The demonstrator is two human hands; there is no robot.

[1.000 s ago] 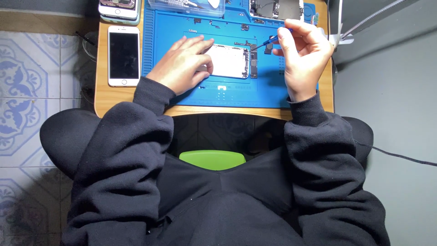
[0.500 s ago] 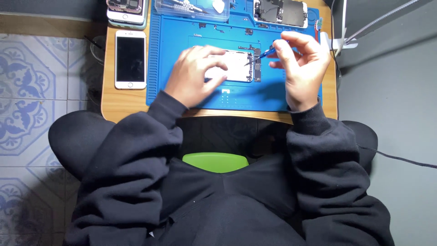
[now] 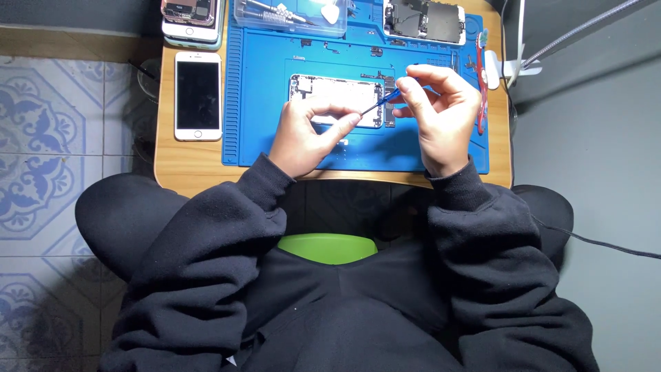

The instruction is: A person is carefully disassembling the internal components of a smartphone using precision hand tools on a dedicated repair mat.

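Note:
An opened phone body [image 3: 323, 88] with bare circuitry lies on the blue work mat [image 3: 261, 103]. My right hand [image 3: 441, 114] pinches a thin blue-handled screwdriver [image 3: 381, 105] that slants down to the left. My left hand [image 3: 308, 131] is curled above the phone's near edge, and its fingertips touch the tool's tip. Both sleeves are black.
A white phone [image 3: 197, 95] lies screen-up on the wooden table [image 3: 186, 162] left of the mat. A second opened phone [image 3: 421, 18], a clear parts tray [image 3: 289, 15] and another phone [image 3: 193, 14] sit along the far edge. A red tool [image 3: 481, 83] lies at right.
My left hand has lifted off the phone and closed its fingers onto the screwdriver's tip. My right hand has drawn slightly toward me with the tool.

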